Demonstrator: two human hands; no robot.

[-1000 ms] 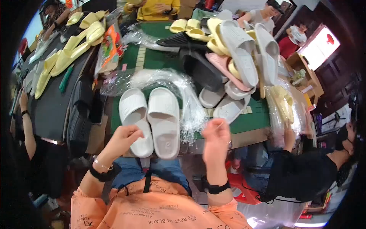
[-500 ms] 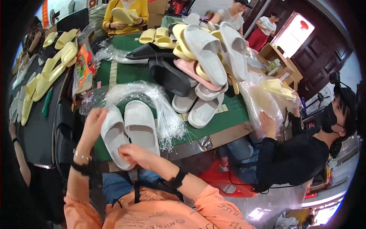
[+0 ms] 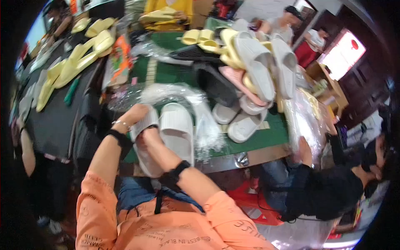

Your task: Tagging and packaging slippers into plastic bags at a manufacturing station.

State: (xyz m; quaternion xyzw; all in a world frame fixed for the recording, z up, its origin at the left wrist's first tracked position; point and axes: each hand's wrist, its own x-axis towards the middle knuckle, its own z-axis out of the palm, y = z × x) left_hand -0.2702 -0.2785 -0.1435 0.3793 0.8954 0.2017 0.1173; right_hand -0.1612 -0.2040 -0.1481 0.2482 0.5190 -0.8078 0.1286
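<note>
A pair of light grey slide slippers stands on the near edge of the green table, heels toward me. My left hand (image 3: 138, 113) is curled closed against the upper left side of the left slipper (image 3: 148, 163), at its ribbed strap. My right hand (image 3: 151, 132) reaches into that slipper's foot opening; the strap hides its fingers. Beside it, untouched, lies the right slipper (image 3: 176, 118). Just past the slippers is a bundle of thin clear plastic fasteners (image 3: 204, 129), blurred by motion.
A pile of grey slippers (image 3: 256, 62), with black, pink and yellow ones, fills the table's middle right. Yellow slippers (image 3: 83, 58) lie on a black table at left. A co-worker's hand (image 3: 305, 151) rests by clear plastic bags (image 3: 306, 118) on the right. Other people stand beyond.
The view has shifted, so the table sits further right and higher. My left hand has come onto the left slipper's strap; my right hand has gone into its opening.
</note>
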